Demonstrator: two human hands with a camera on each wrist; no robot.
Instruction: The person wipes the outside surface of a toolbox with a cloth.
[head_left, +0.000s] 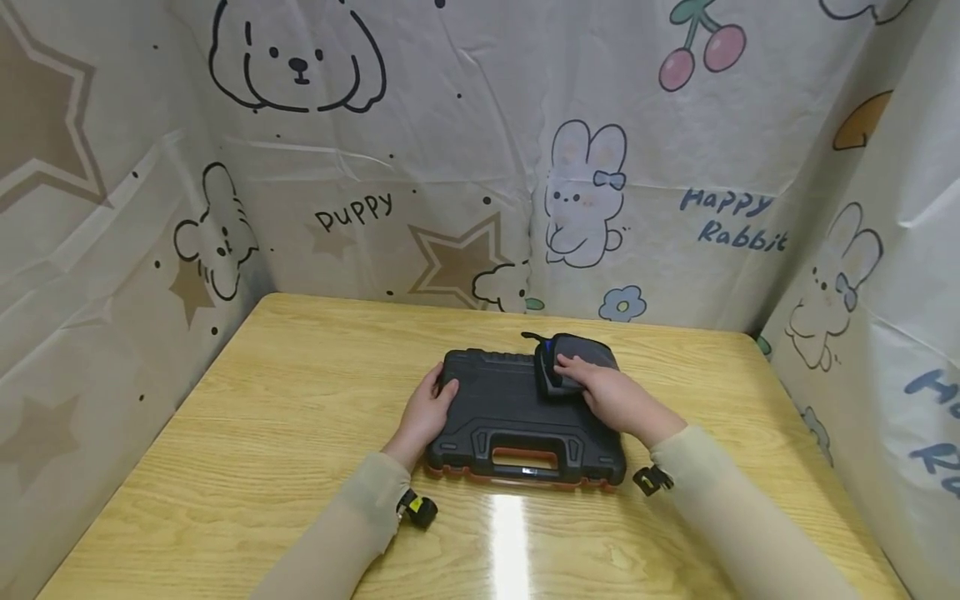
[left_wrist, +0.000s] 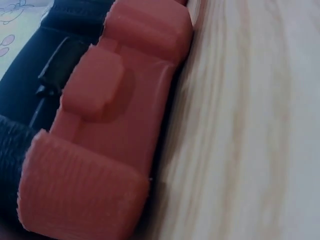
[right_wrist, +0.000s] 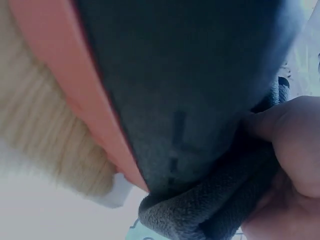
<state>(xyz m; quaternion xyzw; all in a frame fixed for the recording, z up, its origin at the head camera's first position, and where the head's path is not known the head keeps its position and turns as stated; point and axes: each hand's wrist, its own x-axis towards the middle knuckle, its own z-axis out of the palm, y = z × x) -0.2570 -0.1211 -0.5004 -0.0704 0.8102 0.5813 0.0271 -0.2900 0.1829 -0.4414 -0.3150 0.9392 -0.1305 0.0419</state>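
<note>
A black plastic tool case [head_left: 498,408] with an orange-red lower shell lies flat on the table, its handle toward me. My left hand [head_left: 427,415] grips the case's left edge, thumb on the lid. On the far right part of the lid, my right hand [head_left: 611,396] holds a folded dark grey cloth [head_left: 581,350]. The cloth's fuzzy folds [right_wrist: 185,215] show beside the hand in the right wrist view. A red latch area of the case [left_wrist: 115,100] fills much of the left wrist view; the left hand's fingers are out of sight there.
A light wood-grain table [head_left: 285,400] carries the case. Printed cloth sheets [head_left: 450,167] hang behind the table and along both sides. A black wrist camera [head_left: 417,508] sits on the left sleeve, another camera [head_left: 652,479] on the right.
</note>
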